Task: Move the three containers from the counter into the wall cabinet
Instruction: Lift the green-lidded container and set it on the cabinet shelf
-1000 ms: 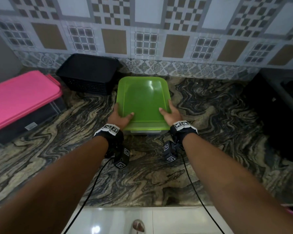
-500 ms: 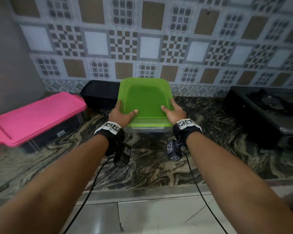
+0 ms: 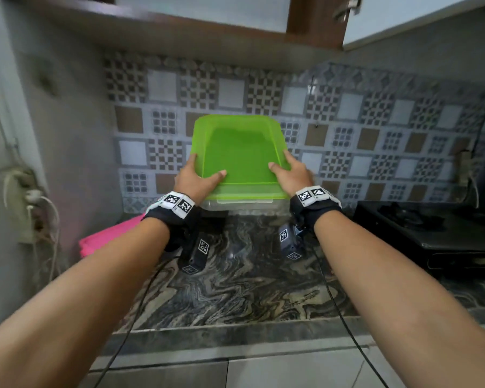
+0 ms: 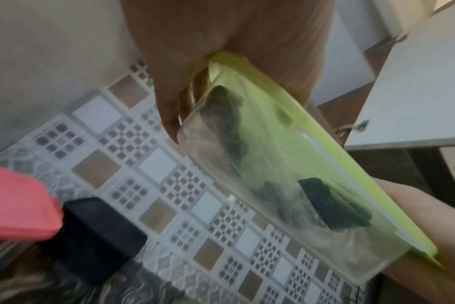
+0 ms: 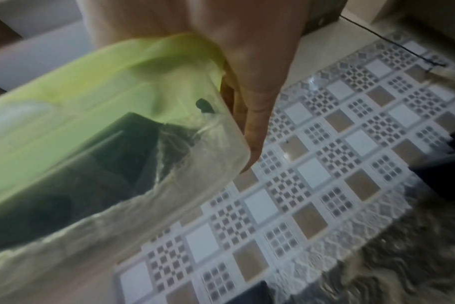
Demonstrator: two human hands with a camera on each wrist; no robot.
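container: clear plastic box with a translucent green lid (image 3: 240, 155), held in the air above the marbled worktop (image 3: 244, 287), below the wall cabinet (image 3: 179, 26)
left hand (image 3: 193, 180): thumb on the lid, fingers (image 4: 169, 107) curled under the box's left side
right hand (image 3: 291, 175): thumb on the lid, fingers (image 5: 252, 123) wrapped under the right side
pink-lidded container (image 3: 109, 239): on the worktop at left
black basket (image 4: 91, 236): beside it, against the tiled wall

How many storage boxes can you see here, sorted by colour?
Green-lidded clear plastic container, held by left hand and right hand: 1
Pink-lidded container: 1
Black plastic basket: 1
Total: 3
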